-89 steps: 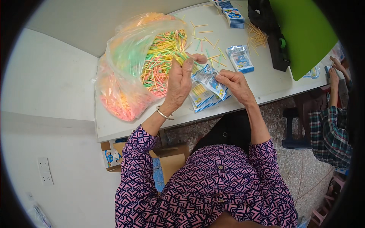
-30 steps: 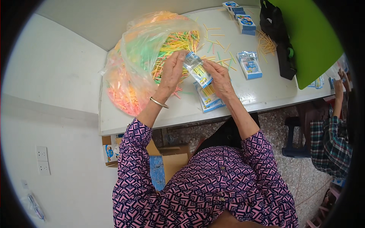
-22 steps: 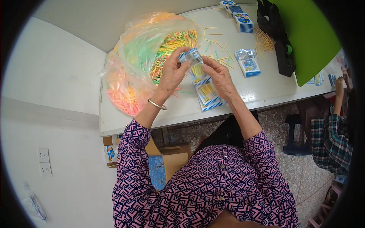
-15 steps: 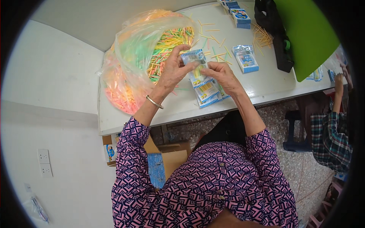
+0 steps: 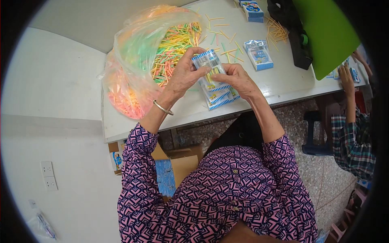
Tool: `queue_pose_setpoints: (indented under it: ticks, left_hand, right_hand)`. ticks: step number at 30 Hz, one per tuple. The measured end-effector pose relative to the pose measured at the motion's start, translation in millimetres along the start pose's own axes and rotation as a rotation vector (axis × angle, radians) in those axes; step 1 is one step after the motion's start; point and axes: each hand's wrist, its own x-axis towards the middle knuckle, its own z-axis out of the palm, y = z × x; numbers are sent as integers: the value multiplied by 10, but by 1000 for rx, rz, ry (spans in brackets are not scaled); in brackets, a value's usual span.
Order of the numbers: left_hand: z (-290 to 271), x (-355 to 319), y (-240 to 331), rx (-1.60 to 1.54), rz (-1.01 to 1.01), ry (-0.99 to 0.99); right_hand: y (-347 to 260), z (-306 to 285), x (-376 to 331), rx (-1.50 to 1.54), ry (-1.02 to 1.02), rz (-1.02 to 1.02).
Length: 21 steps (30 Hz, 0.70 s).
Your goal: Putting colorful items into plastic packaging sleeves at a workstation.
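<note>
We are sitting at a white table (image 5: pixel 283 87) with one big clear bag of coloured sticks (image 5: pixel 142 60) lying at ten o'clock from our hands, and one stack of small blue-striped packets (image 5: pixel 221 97) lying just below them at six o'clock. We are holding one small clear packet (image 5: pixel 208 67) up between the hands: our left hand (image 5: pixel 184 77) is pinching its upper left edge with thumb and fingers, while our right hand (image 5: pixel 239 79) is pinching its lower right side. At one o'clock one more packet (image 5: pixel 258 54) is lying flat, with loose sticks (image 5: pixel 227 38) scattered around it, too many to count.
</note>
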Motion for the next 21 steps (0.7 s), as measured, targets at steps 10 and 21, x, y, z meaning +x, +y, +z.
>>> queue_pose_setpoints:
  ticks: [10, 21]
  left_hand:
    - [10, 17, -213, 97, 78, -49]
    - [68, 2, -151, -149, -1, -20]
  right_hand:
    - [68, -27, -77, -6, -24, 29]
    - [28, -42, -135, 124, 7, -54]
